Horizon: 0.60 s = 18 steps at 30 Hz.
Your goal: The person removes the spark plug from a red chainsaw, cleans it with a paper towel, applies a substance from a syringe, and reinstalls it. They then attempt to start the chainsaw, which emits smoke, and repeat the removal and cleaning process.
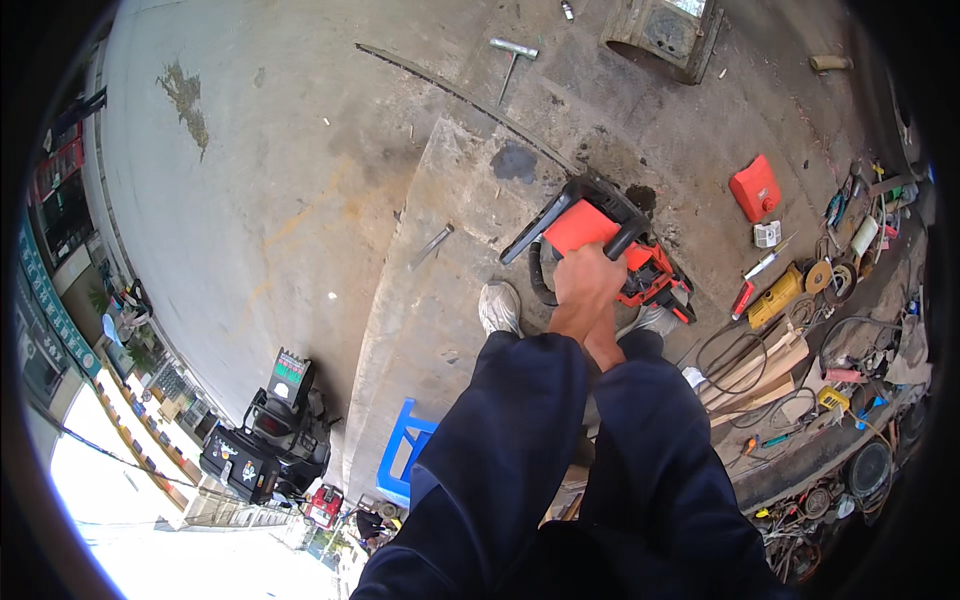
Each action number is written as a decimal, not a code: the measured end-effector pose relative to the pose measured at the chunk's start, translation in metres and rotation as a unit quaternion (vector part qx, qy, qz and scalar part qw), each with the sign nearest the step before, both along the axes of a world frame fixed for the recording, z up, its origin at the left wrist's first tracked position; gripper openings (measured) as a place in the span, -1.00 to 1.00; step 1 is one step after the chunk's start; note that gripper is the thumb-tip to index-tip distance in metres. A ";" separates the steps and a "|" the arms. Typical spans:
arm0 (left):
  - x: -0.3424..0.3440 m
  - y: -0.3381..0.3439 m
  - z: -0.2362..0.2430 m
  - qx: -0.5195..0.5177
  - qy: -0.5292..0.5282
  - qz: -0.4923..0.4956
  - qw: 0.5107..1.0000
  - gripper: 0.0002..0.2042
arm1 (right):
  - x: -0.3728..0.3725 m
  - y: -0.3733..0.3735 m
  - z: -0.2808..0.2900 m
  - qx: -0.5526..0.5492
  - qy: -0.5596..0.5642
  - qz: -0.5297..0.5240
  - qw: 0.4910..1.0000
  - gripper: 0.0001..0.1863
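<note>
Left hand (590,278) knuckles-up, arm angled down, looks clamped on black tubular handle (627,237) of orange-and-black chainsaw (580,227); right hand hidden behind, can't tell its grip.

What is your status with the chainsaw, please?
One hand on the chainsaw, other mostly hidden behind it. Chainsaw low, by the shoes. T-shaped tool on floor farther ahead.

A dark motorcycle (272,425) is seen at the lower left of the frame, a blue stool (398,488) is placed nearer the bottom centre, a yellow power tool (775,297) and wooden boards (765,370) are strewn at the right, and a boxy metal piece (670,32) is cut off by the top edge.
</note>
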<state>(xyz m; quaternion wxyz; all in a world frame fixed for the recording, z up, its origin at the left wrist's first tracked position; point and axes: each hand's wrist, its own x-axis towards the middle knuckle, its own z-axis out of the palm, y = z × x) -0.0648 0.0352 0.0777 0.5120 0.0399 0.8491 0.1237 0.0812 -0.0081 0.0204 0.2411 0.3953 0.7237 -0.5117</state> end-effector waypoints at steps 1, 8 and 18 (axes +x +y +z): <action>-0.002 -0.003 -0.001 0.001 0.035 0.000 0.999 -0.61 | -0.018 0.035 0.054 -0.035 -0.006 0.028 0.999 -0.71; 0.018 -0.001 0.002 0.038 0.120 -0.020 0.992 -0.65 | 0.244 0.272 0.656 -0.023 -0.155 -0.548 0.821 -0.62; 0.010 0.002 -0.004 -0.007 0.095 -0.014 0.995 -0.64 | 0.139 0.128 0.323 -0.240 -0.077 -0.184 0.950 -0.69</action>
